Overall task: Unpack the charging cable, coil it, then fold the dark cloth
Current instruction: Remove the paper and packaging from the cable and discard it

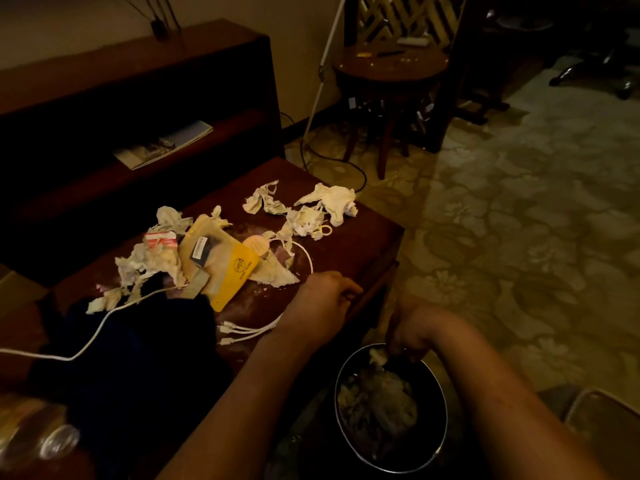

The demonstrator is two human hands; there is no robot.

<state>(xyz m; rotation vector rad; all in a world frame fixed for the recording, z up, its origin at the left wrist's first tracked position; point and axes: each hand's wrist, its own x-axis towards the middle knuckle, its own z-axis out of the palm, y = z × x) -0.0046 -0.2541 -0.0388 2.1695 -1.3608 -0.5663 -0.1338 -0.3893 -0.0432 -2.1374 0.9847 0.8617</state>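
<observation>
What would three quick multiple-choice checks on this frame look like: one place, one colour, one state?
1. Where is the bin? A on the shelf; B on the floor beside the table, under the right hand; C on the round stool.
2. What colour is the pouch on the table? A yellow; B green; C red.
3. How is the dark cloth? A neatly folded; B bunched, unfolded; C in the bin.
Answers: 1 B, the bin stands below the table edge with the right hand over it. 2 A, the pouch is plainly yellow. 3 B, the dark cloth lies in a loose heap on the table.
</observation>
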